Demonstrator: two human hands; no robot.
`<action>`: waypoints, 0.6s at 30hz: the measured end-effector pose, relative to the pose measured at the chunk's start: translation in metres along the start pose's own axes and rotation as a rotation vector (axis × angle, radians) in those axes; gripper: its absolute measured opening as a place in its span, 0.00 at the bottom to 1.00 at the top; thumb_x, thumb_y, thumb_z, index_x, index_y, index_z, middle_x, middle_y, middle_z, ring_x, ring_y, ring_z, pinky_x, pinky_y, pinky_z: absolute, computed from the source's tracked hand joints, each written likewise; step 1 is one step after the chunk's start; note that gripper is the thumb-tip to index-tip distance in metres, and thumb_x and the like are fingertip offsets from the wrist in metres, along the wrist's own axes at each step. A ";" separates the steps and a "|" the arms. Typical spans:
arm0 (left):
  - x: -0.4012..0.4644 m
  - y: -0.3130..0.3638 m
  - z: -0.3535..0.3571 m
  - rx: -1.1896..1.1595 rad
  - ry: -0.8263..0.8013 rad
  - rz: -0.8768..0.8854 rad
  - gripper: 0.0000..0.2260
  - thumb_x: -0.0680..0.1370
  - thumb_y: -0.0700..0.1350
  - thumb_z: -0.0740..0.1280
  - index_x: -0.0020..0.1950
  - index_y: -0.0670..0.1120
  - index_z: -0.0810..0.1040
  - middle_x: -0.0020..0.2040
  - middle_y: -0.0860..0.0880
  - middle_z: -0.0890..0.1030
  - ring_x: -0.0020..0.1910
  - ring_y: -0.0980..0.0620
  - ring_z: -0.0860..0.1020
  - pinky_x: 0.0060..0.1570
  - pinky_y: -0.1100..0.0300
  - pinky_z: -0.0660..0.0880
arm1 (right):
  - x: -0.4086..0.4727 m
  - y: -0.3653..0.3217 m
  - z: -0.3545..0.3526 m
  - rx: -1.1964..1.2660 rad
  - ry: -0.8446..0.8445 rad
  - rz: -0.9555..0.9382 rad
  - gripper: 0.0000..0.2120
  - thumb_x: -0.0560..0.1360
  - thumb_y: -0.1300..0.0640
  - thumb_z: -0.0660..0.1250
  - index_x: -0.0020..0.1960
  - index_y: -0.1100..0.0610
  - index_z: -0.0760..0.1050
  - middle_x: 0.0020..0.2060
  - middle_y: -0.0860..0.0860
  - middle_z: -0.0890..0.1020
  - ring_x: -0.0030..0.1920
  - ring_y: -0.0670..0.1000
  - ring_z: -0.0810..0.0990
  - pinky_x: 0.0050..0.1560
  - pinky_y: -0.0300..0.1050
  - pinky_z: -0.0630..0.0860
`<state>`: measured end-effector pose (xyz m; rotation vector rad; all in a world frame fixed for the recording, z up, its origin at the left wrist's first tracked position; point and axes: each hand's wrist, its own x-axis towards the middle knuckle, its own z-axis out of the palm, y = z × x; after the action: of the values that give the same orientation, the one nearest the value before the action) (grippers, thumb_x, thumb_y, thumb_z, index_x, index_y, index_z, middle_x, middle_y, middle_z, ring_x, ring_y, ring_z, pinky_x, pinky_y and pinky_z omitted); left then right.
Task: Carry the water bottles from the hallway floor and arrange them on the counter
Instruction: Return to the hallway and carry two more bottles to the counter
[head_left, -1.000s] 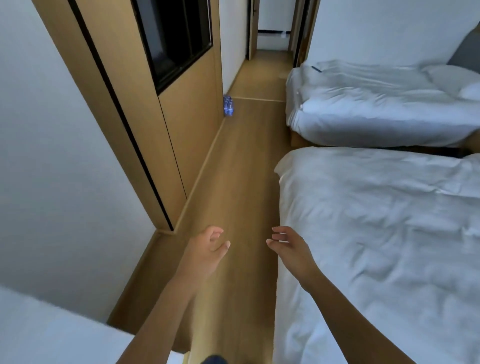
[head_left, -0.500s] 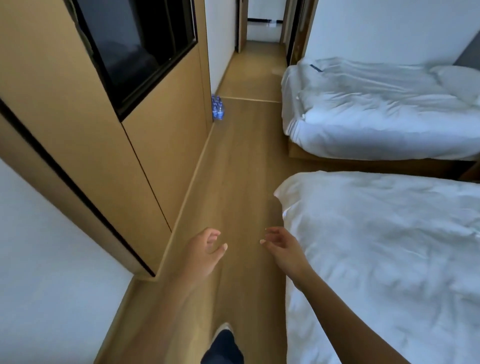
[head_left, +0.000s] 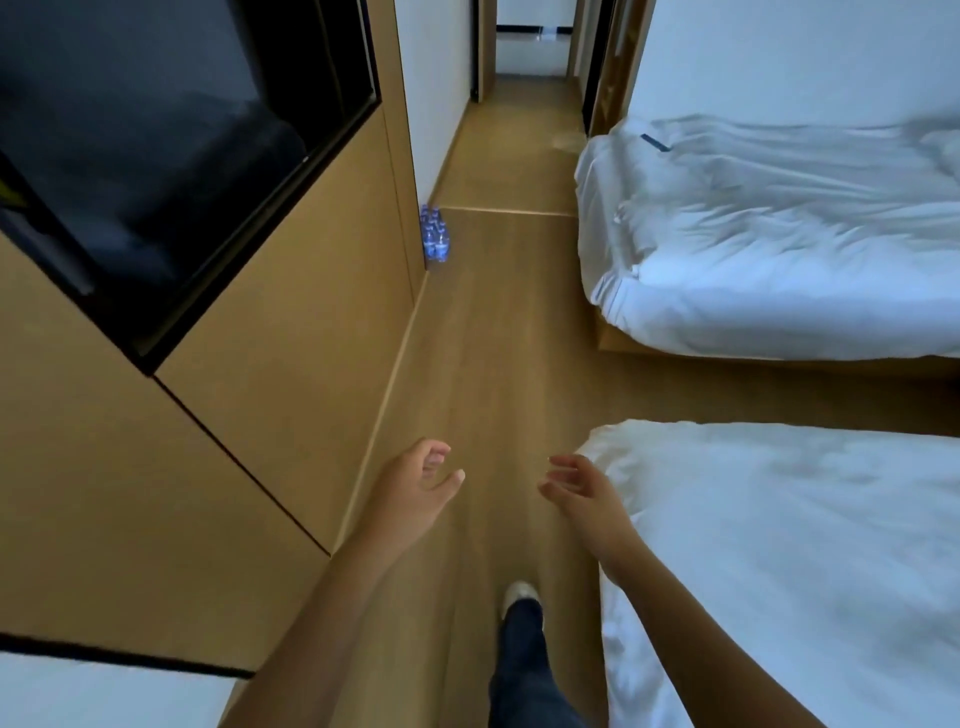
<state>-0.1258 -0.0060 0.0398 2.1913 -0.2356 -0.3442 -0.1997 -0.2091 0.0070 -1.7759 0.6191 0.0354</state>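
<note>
A cluster of small water bottles with blue labels (head_left: 434, 233) stands on the wooden floor far ahead, tight against the corner of the wooden wall panel. My left hand (head_left: 415, 486) and my right hand (head_left: 584, 491) are both held out in front of me at waist height, fingers loosely curled, holding nothing. Both hands are far short of the bottles. No counter is in view.
A wooden wall unit (head_left: 291, 291) with a dark screen (head_left: 171, 130) lines the left side. Two beds with white duvets, one near (head_left: 779, 545) and one far (head_left: 769, 239), fill the right. A narrow strip of wooden floor (head_left: 483, 364) runs between them toward a hallway. My leg and shoe (head_left: 519, 597) show below.
The view has advanced down the aisle: the bottles appear nearer and the wall unit fills more of the left. Both hands stay empty in front of me. My foot has stepped forward.
</note>
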 end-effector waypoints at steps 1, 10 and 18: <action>0.025 0.006 0.002 -0.003 0.007 -0.001 0.12 0.76 0.44 0.71 0.58 0.45 0.77 0.56 0.46 0.80 0.53 0.50 0.79 0.54 0.59 0.74 | 0.026 -0.007 -0.005 -0.003 -0.002 -0.004 0.17 0.77 0.53 0.70 0.65 0.52 0.73 0.55 0.49 0.80 0.55 0.49 0.79 0.58 0.48 0.78; 0.237 0.078 0.008 -0.032 0.099 -0.011 0.13 0.75 0.42 0.72 0.58 0.41 0.78 0.54 0.44 0.80 0.52 0.47 0.79 0.55 0.57 0.75 | 0.239 -0.089 -0.055 0.018 -0.058 -0.056 0.14 0.78 0.56 0.69 0.63 0.51 0.74 0.53 0.49 0.81 0.51 0.46 0.80 0.43 0.35 0.76; 0.398 0.104 0.012 -0.010 0.094 -0.023 0.13 0.76 0.46 0.71 0.59 0.45 0.77 0.55 0.48 0.79 0.54 0.50 0.78 0.55 0.56 0.75 | 0.391 -0.124 -0.071 0.017 -0.091 -0.012 0.14 0.78 0.54 0.68 0.63 0.49 0.74 0.51 0.46 0.81 0.49 0.43 0.81 0.41 0.33 0.75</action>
<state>0.2407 -0.1916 0.0519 2.1953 -0.1573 -0.2541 0.1679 -0.4047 0.0071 -1.7515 0.5418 0.1024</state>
